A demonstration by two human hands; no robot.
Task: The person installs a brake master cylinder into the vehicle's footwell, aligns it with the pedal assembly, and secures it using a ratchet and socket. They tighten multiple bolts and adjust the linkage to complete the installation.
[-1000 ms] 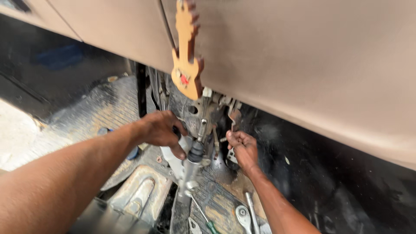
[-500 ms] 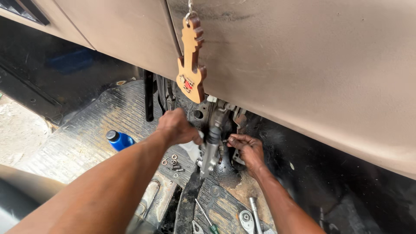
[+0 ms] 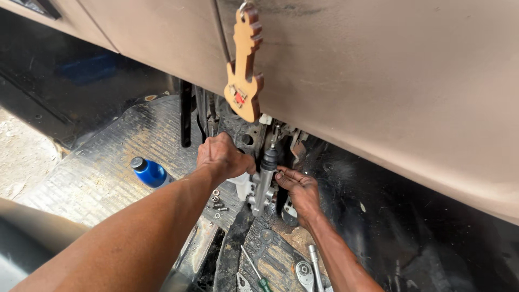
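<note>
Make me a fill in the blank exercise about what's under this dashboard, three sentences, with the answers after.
1. Both hands, the left hand and the right hand, are on a grey metal ____ mounted under the dashboard.
2. The bottle lying on the ribbed floor mat is ____ in colour.
3. The wooden tag hanging from the dashboard is shaped like a ____.

Missing words: cylinder; blue; guitar

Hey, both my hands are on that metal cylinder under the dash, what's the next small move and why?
Probably steady the cylinder with the left hand while the right hand works its fingertips at the upper body. It stands upright against the bracket below the dash, and loose nuts lie on the mat, so it may not be fastened.
</note>
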